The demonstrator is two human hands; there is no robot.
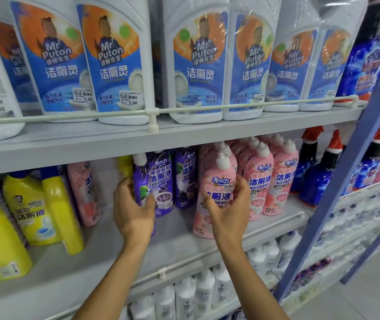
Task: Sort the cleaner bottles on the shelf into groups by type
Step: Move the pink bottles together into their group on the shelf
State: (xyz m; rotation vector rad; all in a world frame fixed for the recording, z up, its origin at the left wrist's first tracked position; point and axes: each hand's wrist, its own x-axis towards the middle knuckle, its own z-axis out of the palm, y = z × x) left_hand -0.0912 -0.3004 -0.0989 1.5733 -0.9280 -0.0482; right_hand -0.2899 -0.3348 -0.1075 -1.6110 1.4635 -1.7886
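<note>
Mid-frame, left hand (133, 211) curls round a glossy purple bottle (140, 179); right hand (229, 211) grips a slim pink bottle (218, 181), at a smooth grey shelf (96, 262).

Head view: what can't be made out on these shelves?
All in the head view:
Purple bottle: lower body hidden behind the left hand and its grip.
Pink bottle: label middle covered by the right hand.
White Mr Puton bottles: caps cut off by the top edge.
Bottom-shelf white bottles: labels too blurred to read.
</note>
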